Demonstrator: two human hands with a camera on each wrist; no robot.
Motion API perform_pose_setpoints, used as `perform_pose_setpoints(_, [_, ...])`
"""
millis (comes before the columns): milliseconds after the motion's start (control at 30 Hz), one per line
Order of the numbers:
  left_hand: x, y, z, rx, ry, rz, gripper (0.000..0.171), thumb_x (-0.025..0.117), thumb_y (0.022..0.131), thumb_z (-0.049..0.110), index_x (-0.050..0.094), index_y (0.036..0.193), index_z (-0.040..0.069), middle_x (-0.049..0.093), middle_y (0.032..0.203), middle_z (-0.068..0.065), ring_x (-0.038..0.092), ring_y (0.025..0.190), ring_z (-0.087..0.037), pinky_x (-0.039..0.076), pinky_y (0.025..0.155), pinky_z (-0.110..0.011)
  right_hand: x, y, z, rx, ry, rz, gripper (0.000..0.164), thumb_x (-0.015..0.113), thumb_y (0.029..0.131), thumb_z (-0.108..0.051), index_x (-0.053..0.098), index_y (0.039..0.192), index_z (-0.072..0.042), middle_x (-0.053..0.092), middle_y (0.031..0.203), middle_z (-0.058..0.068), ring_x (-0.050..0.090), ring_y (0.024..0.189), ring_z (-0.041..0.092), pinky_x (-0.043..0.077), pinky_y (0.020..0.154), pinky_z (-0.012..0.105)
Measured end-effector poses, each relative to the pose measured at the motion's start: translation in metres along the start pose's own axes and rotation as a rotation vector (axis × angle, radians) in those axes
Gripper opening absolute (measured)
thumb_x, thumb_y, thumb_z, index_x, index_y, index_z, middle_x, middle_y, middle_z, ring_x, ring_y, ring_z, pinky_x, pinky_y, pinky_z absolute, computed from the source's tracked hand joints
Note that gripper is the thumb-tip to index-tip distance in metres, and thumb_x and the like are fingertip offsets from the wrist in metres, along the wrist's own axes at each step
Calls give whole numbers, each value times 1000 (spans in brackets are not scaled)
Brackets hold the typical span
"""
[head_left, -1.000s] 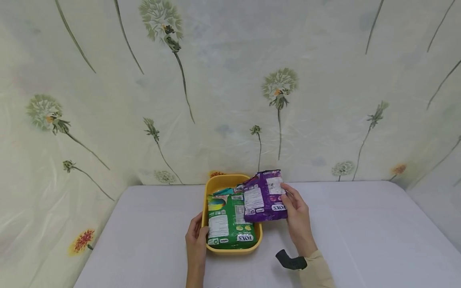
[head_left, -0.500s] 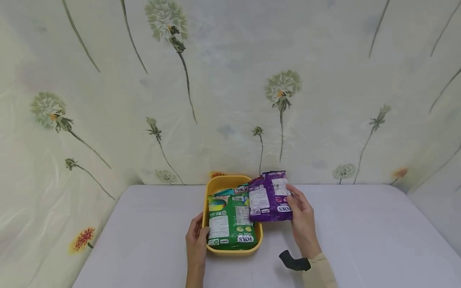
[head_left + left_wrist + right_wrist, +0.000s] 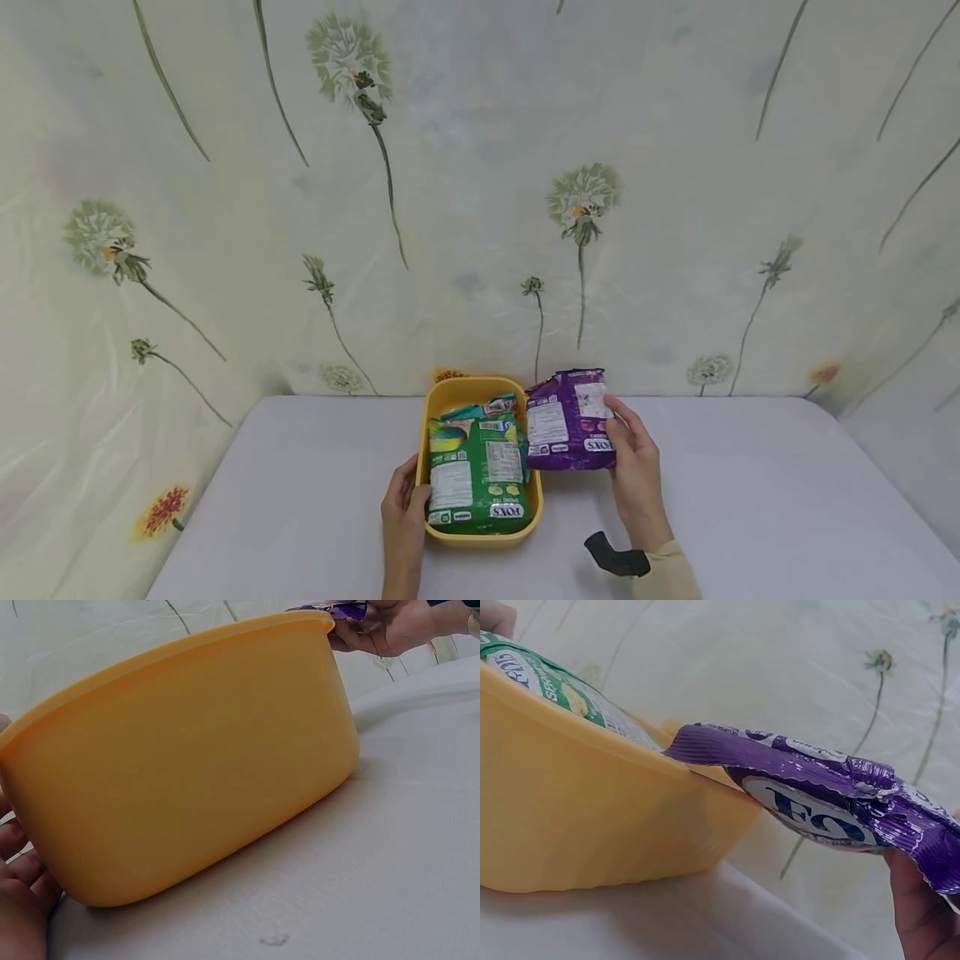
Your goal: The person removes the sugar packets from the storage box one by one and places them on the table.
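Note:
My left hand [image 3: 404, 518] grips the left side of a yellow plastic tub [image 3: 482, 540], thumb at the rim and fingers against the outer wall. In my right hand [image 3: 639, 477] is a purple Fox's candy bag [image 3: 553, 423], pinched at its right edge between thumb and fingers. That bag hangs just beyond the tub's right rim, raised above the table. A green Fox's Spring Tea candy bag [image 3: 480, 482] fills most of the tub. Partly under it lies a teal packet [image 3: 469, 412], mostly hidden. The right wrist view shows the purple bag [image 3: 795, 799] tilted near the rim.
The tub stands on a table with a white cloth [image 3: 300, 508]. Behind the table hangs a pale sheet printed with dandelions [image 3: 583, 200]. A short black curved piece [image 3: 617, 557] sits at my right wrist by the beige sleeve [image 3: 665, 573].
The purple bag has moved right with my right hand, from overlapping the green bag to beside the tub's rim. More of the green bag and teal packet shows. My left hand keeps its grip.

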State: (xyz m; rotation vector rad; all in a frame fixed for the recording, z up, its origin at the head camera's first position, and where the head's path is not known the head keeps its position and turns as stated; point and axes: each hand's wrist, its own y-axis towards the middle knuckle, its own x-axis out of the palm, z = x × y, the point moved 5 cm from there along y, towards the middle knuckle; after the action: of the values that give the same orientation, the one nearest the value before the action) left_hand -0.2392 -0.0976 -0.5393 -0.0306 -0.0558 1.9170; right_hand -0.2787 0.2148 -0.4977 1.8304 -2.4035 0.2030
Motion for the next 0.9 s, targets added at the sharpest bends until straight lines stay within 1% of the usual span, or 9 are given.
perform_pose_setpoints(100, [-1,-1,1,-1,4,0,43,49,89,7,52,131,14,53,137,-6,50,128,-20,42,105,-30,-1,1,0,-3,15,-4,44,46,98,-31,43,141,-21,53,127,-4,58,104,3,55,77,17])
perform_pose_setpoints(267, [-1,-1,1,-5,11,-2,43,49,89,8,51,132,15,53,137,-6,50,128,-21,41,105,-31,-4,1,1,3,9,-2,44,45,98,-32,43,141,-22,51,130,-3,57,106,4,55,80,17])
perform_pose_setpoints(400, [0,0,0,-9,10,-3,43,50,89,8,51,132,15,52,138,-6,49,129,-22,41,106,-33,-7,1,1,7,19,-6,44,45,98,-30,42,142,-21,51,130,-2,58,104,3,55,80,16])
perform_pose_setpoints(600, [0,0,-1,-2,-3,0,43,50,88,7,52,131,14,53,137,-7,50,129,-22,41,105,-32,-14,3,1,17,22,-12,46,45,98,-31,42,142,-20,44,136,-1,56,105,1,54,81,15])
perform_pose_setpoints(833, [0,1,-2,1,-9,4,43,50,88,6,53,130,13,54,137,-6,50,129,-22,41,105,-32,-18,7,5,42,-10,-21,46,43,98,-32,41,143,-21,45,137,1,55,107,1,53,83,14])
perform_pose_setpoints(900, [0,1,-2,-2,-9,4,43,50,88,6,53,130,14,53,137,-6,50,129,-21,41,105,-32,-17,8,7,53,-25,-29,46,43,98,-32,40,143,-21,45,136,0,55,107,-1,53,83,14])
